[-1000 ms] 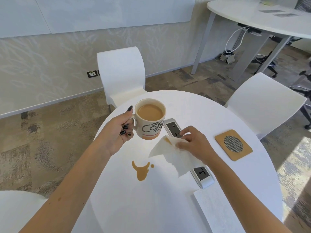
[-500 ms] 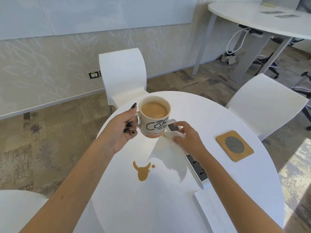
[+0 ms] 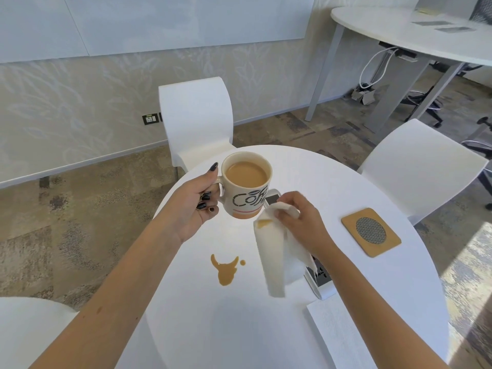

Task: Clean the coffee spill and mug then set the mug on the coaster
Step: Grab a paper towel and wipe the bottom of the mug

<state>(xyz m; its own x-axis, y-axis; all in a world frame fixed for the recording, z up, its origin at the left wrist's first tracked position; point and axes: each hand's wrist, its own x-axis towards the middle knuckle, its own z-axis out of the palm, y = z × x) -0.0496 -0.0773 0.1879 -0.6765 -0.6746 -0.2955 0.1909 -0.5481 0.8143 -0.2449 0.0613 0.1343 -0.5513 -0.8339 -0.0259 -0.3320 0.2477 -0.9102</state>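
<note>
My left hand holds a cream mug by its handle, lifted above the round white table; the mug is nearly full of milky coffee. My right hand grips a white paper napkin just right of the mug's base. The napkin hangs down and has a brown stain near its top. A brown coffee spill lies on the table below the mug. A square cork coaster with a round mesh centre sits to the right, apart from both hands.
A white power strip lies under my right wrist, partly hidden. A spare napkin lies at the table's near right edge. White chairs stand behind and to the right of the table. Another table stands at the far right.
My right hand has pulled the napkin away from the mug's base, and the napkin now hangs folded downward. The mug has stayed lifted in my left hand.
</note>
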